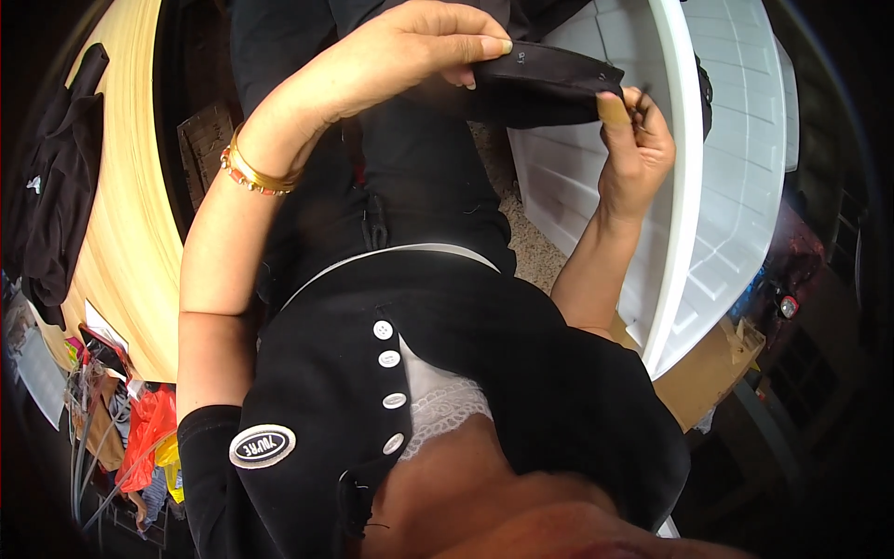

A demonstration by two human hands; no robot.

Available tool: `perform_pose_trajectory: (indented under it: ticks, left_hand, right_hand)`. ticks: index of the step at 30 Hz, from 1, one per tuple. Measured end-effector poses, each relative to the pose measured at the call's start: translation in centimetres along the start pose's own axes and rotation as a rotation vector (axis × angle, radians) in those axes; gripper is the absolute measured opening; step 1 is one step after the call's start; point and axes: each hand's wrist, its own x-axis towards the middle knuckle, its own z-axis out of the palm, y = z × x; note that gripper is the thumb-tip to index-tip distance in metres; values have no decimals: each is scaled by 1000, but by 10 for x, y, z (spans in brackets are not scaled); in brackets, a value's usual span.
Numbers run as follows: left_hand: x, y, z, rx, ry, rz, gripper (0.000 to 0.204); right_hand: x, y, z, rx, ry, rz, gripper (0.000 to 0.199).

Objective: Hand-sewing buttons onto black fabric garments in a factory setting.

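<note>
A folded piece of black cloth (pixel 549 91), with small pale marks along its upper edge, is stretched between my hands above my lap. My left hand (pixel 424 39) pinches its left end, thumb on top and fingers beneath. At the opposite end, my right hand (pixel 637 154) grips the cloth's corner between thumb and fingers. A tan covering wraps the right thumb's tip. Whether the piece is a collar, cuff or band I cannot tell. Dark trousers (pixel 400 158) lie below the cloth.
To my right stands a large white plastic bin (pixel 684 186), its rim close to my right forearm. A light wood tabletop (pixel 135 196) is at my left, with a black garment (pixel 65 186) on it. Red and yellow bags (pixel 149 438) and a cardboard box (pixel 698 377) sit lower down.
</note>
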Motion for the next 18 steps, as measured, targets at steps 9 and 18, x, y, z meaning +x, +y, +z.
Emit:
perform_pose_trajectory:
  ticks: [9, 18]
  left_hand:
    - [-13, 13, 18, -46, 204, 23, 28]
    - [-15, 17, 19, 84, 148, 26, 30]
  right_hand:
    - [-10, -5, 30, -504, -129, -405, 37]
    - [-6, 1, 39, -525, -106, -471, 33]
